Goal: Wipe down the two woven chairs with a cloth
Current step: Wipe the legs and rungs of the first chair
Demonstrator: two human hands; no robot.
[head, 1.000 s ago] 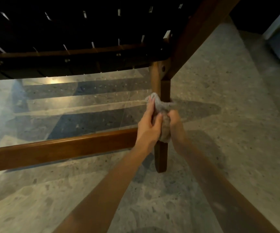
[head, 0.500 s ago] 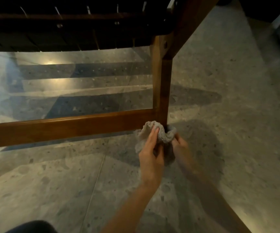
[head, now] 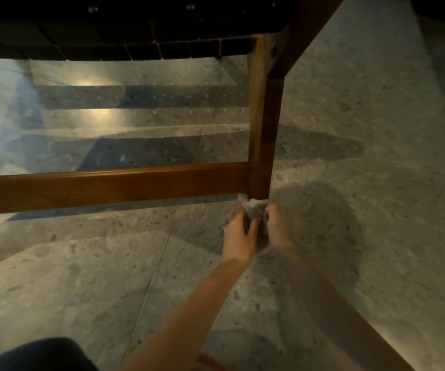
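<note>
left hand (head: pixel 238 231) and right hand (head: pixel 276 228) both clutch the cloth (head: pixel 253 210) low on the chair leg (head: pixel 263 129), which rises straight above them.

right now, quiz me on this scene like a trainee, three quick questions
1. True or false: the cloth is on the chair leg below the crossbar.
2. Of the left hand and the right hand, which grips the cloth? A: left only. B: right only. C: both.
3. What sort of floor lies under the leg?
Key: 1 true; 2 C; 3 speckled grey stone.
</note>
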